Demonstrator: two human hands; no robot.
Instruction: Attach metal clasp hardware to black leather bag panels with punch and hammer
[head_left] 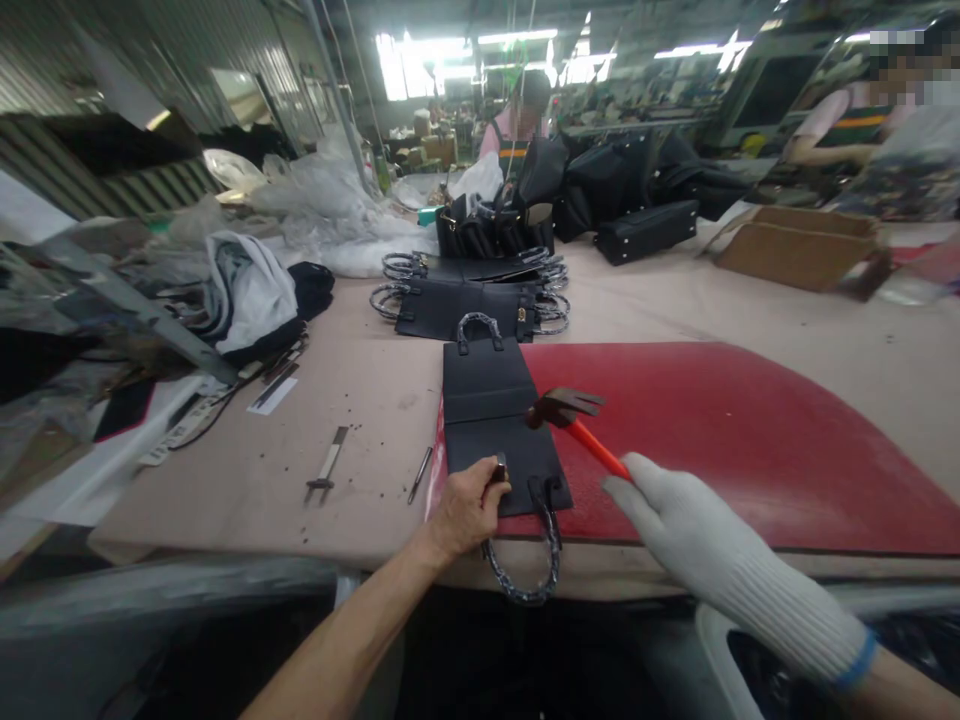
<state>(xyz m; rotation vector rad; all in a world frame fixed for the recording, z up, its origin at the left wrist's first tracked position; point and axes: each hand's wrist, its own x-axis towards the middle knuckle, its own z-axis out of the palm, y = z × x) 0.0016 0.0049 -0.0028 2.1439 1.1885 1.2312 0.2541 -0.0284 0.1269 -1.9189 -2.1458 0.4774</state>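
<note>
A flat black bag panel with a wrapped handle at each end lies on the red mat. Its near handle hangs over the table's front edge. My bare left hand is closed at the panel's near left part, pinching a small metal punch or die upright against it. In a white knit glove, my right hand grips the orange handle of a claw hammer. The hammer's head is raised just right of the panel, apart from the punch.
More black bag panels with wrapped handles are stacked behind. A thin metal rod and a caliper-like tool lie on the left. Black bags and a cardboard box stand farther back. Two people are across the table.
</note>
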